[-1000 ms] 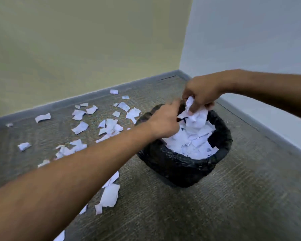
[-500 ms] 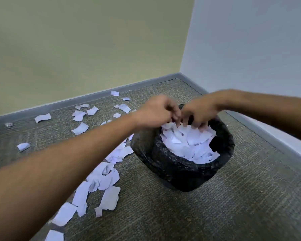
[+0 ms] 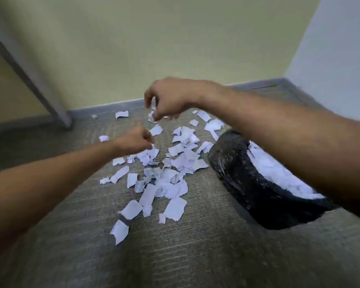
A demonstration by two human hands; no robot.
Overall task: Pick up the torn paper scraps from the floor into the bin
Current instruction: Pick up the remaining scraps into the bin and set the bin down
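— Many paper scraps (image 3: 170, 173) scattered on the carpeted floor (image 3: 195, 256), just left of the black-lined bin (image 3: 237, 175), itself heaped with scraps.

— And both hands?

— Left hand (image 3: 133, 140) curled above the pile; right hand (image 3: 170, 98) higher, fingers loosely bent. Grip unclear.

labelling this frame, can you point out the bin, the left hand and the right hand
bin (image 3: 233, 163): head view, on its black bag-lined outer wall.
left hand (image 3: 133, 141): head view, on the back of the hand.
right hand (image 3: 173, 96): head view, on the back of the hand.
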